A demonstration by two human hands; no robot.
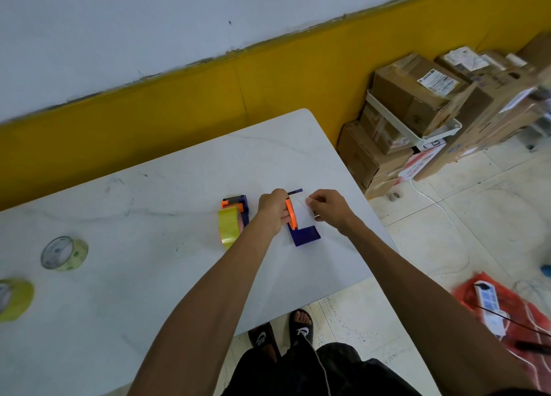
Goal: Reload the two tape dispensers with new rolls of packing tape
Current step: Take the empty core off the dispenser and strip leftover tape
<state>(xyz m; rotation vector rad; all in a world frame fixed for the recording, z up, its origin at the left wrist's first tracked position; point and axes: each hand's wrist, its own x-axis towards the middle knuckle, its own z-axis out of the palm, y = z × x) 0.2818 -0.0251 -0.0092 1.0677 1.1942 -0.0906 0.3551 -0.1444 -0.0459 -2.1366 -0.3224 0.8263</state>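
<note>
Nearest the camera: two bare forearms reach forward over the near edge of the white surface [125, 321].
Dispenser in hand: blue dispenser with orange wheel [301, 228], on the surface directly between the hands, long axis running away from the person.
Left hand [272, 209]: closed around the orange wheel side, steadying it.
Right hand [326, 209]: fingers pinched on what appears to be a clear tape tail; the tape itself is too faint to confirm.
Deciding relation: tape tail lies right of the dispenser, so the right hand is nearer for the pull.
Second dispenser [235, 206]: just left of the left hand, yellow roll [229, 227] against it.
Spare rolls: one clear-yellow roll [64, 253] and one at the frame edge [15, 300], well apart to the left.
</note>
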